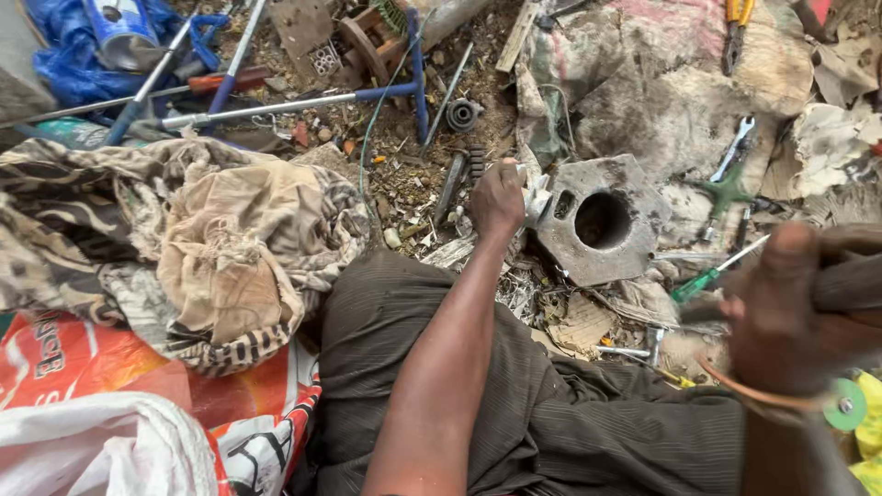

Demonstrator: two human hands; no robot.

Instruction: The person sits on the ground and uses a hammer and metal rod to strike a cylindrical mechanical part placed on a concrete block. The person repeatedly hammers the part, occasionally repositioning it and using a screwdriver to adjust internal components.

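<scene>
I see littered dirt floor (404,184) strewn with tools and rags. My left hand (496,197) has its fingers curled around a pale part pressed against the grey metal block (602,220) just beside them. My right hand (790,312), blurred, clenches a dark handle (850,285). A misjudged strike could hit those left fingers.

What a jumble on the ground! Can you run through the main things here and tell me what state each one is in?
Left hand: closed on a small pale part beside the block.
Right hand: raised, gripping a dark handle, blurred.
Metal block: flat, round hole facing up.
Wrench: lying loose.
Green screwdriver: lying loose.
Cloth: crumpled.
</scene>
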